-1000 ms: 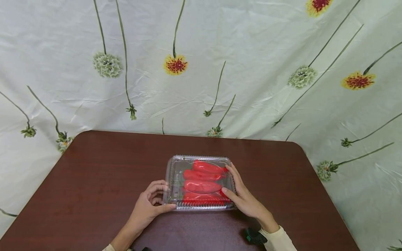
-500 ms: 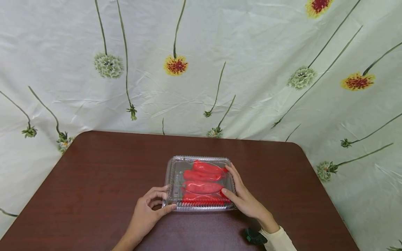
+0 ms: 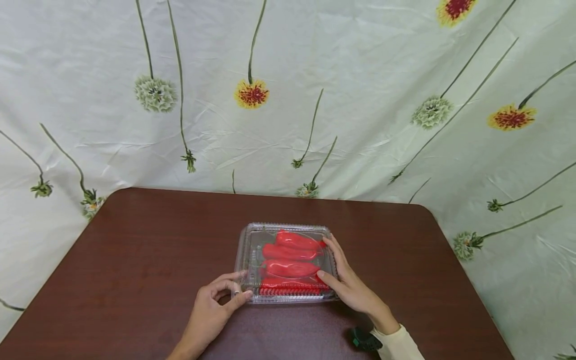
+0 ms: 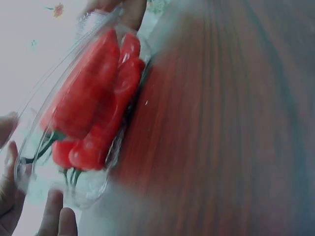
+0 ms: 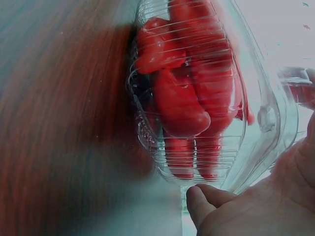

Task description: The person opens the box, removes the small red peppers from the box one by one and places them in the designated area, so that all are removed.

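Observation:
A clear plastic clamshell container sits on the table with its lid down. Several red peppers lie inside; their green stems show at the container's left end in the left wrist view. My left hand pinches the front left corner, thumb at the front rim and fingers around the left side. From the right, my right hand grips the container's side, its thumb over the lid edge and its fingers along the far right corner. Ridged clear walls stand close to that hand in the right wrist view.
The dark brown wooden table has rounded far corners. Behind it and along the right side hangs a pale cloth printed with flowers. A dark band with a green patch is at the right wrist.
My left hand has slid slightly along the container's left edge toward the front corner, its fingers now lower over the lid edge. The right hand and the container have hardly moved.

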Action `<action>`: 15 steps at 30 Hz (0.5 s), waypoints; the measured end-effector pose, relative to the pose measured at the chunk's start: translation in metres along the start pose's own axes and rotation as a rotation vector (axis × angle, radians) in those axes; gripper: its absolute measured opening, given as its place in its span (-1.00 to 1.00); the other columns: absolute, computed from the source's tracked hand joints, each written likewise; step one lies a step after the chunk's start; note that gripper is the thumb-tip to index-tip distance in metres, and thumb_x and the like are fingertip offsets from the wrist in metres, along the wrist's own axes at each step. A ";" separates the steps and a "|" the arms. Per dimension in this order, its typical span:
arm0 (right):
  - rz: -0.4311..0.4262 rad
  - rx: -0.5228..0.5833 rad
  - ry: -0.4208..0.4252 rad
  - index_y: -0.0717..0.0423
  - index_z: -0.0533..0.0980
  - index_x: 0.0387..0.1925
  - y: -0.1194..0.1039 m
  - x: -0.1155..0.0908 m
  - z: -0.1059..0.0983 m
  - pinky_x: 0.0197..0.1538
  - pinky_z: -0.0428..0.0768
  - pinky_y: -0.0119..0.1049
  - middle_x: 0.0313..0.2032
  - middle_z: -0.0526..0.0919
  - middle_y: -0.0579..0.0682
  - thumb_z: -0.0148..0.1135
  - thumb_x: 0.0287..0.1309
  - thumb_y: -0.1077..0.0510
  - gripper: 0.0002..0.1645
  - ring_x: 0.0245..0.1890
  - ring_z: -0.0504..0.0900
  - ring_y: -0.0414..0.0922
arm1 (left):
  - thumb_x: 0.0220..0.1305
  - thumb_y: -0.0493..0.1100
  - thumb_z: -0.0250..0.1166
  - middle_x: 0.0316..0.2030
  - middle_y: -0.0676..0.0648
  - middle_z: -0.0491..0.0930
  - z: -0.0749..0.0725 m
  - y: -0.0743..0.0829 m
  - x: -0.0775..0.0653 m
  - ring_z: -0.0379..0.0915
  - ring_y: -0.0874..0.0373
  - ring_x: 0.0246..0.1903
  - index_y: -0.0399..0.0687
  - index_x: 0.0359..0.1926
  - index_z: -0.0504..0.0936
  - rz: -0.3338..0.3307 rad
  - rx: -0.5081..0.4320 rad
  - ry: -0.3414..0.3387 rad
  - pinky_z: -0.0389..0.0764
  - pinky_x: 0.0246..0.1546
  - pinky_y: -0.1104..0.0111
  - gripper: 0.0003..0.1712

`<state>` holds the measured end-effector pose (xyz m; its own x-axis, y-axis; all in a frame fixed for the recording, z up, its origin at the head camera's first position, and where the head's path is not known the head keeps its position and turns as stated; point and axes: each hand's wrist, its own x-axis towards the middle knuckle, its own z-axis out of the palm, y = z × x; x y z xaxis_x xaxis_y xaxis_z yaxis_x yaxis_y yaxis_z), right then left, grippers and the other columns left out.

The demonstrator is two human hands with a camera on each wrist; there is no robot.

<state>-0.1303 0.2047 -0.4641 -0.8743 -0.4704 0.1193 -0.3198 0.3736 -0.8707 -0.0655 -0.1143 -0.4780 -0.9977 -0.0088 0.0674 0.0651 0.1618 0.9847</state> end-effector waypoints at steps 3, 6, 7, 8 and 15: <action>0.001 0.007 -0.003 -0.06 -0.15 0.58 0.001 0.000 -0.001 0.41 -0.16 0.46 0.60 -0.36 0.00 0.16 0.39 0.08 -0.05 0.58 -0.30 0.13 | 0.17 -0.12 0.50 -0.01 -0.05 0.69 0.000 0.001 -0.001 0.60 0.24 0.03 -0.10 -0.54 0.54 0.004 -0.015 -0.054 0.62 -0.09 0.41 -0.68; -0.003 0.006 -0.007 -0.07 -0.15 0.59 0.002 0.000 -0.001 0.41 -0.15 0.45 0.60 -0.35 -0.01 0.16 0.39 0.08 -0.05 0.58 -0.30 0.13 | 0.20 -0.15 0.48 -0.02 -0.10 0.69 -0.004 -0.002 0.001 0.60 0.22 0.03 -0.08 -0.51 0.56 0.051 -0.019 -0.107 0.61 -0.10 0.39 -0.73; -0.004 0.004 -0.008 -0.08 -0.15 0.59 0.002 0.000 -0.001 0.41 -0.15 0.45 0.60 -0.35 -0.01 0.16 0.39 0.08 -0.05 0.58 -0.29 0.13 | 0.21 -0.17 0.47 0.00 -0.12 0.68 -0.007 -0.003 0.002 0.59 0.24 0.04 -0.08 -0.49 0.58 0.067 -0.022 -0.126 0.61 -0.09 0.40 -0.76; -0.004 0.002 -0.008 -0.08 -0.15 0.59 0.003 0.000 -0.002 0.41 -0.15 0.45 0.60 -0.35 0.00 0.16 0.39 0.08 -0.05 0.58 -0.29 0.13 | 0.22 -0.19 0.46 0.03 -0.13 0.67 -0.010 -0.005 0.003 0.58 0.26 0.06 -0.09 -0.45 0.60 0.081 -0.035 -0.149 0.60 -0.07 0.41 -0.81; -0.001 -0.016 -0.008 -0.13 -0.13 0.59 0.002 -0.001 -0.005 0.40 -0.14 0.46 0.60 -0.33 0.00 0.17 0.38 0.07 -0.06 0.58 -0.28 0.14 | 0.26 -0.56 0.09 0.30 -0.04 0.47 -0.032 -0.009 0.011 0.41 0.32 0.24 -0.35 0.08 0.56 0.267 -0.176 -0.384 0.52 0.08 0.43 -0.61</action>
<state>-0.1321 0.2100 -0.4637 -0.8711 -0.4771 0.1166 -0.3269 0.3858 -0.8627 -0.0763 -0.1473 -0.4809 -0.8785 0.3799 0.2895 0.2888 -0.0602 0.9555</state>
